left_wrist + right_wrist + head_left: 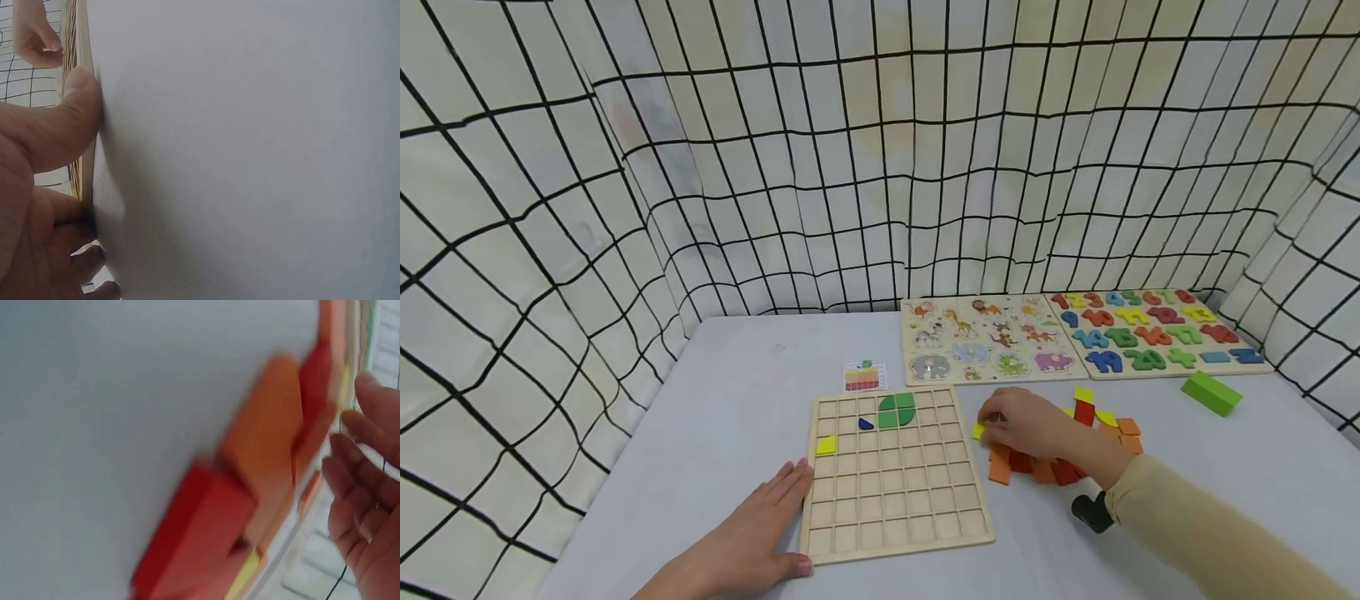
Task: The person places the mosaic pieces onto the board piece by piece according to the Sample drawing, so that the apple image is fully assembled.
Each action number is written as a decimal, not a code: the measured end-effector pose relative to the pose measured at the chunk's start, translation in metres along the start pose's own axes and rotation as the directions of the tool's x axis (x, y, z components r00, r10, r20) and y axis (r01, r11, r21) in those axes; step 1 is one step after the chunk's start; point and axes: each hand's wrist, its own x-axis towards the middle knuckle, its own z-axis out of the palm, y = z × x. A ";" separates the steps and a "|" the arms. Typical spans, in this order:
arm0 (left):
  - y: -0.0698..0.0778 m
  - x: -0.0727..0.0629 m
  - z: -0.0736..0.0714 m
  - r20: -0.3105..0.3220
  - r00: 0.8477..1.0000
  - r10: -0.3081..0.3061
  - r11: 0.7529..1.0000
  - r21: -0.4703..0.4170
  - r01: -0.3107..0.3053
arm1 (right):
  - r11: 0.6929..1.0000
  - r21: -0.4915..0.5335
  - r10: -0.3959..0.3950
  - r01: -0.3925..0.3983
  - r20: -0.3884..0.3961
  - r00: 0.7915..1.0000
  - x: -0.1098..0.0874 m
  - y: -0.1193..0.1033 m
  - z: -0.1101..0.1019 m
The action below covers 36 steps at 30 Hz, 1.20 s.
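My left hand (752, 529) rests on the table against the left edge of a wooden grid board (898, 507), thumb (65, 125) at its near corner. On the board lie several green quarter-round tiles (897, 410) forming a round shape, a small dark blue piece (866, 424) and a yellow square tile (826, 445). Right of the board, my right hand (1026, 425) pinches a yellow tile (977, 431) by thumb and forefinger, the other fingers loosely bent. Under and around that hand spreads a loose pile of orange tiles (999, 465), red tiles (1065, 472) and more yellow tiles (1082, 394).
Behind the board lies a small pattern card (865, 376). An animal puzzle (985, 337) and a number puzzle (1157, 333) stand at the back right, with a green block (1212, 393) in front. A black grid net (925, 167) before white cloth encloses the table.
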 end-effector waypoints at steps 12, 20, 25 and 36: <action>0.000 -0.001 0.000 -0.008 1.000 0.002 1.000 -0.009 -0.003 | 0.989 0.116 0.096 -0.093 -0.022 0.995 0.014 -0.016 0.007; -0.001 -0.002 0.000 -0.015 1.000 0.011 1.000 -0.006 -0.012 | 1.000 -0.014 -0.011 0.009 -0.159 0.987 0.034 -0.057 0.008; -0.002 -0.003 0.001 -0.019 1.000 0.014 1.000 0.002 -0.014 | 0.991 0.086 -0.088 0.099 -0.118 0.989 0.059 -0.094 0.021; -0.004 -0.004 0.000 -0.016 1.000 0.016 1.000 0.008 -0.015 | 0.981 0.165 -0.103 0.103 -0.007 0.995 0.098 -0.144 0.045</action>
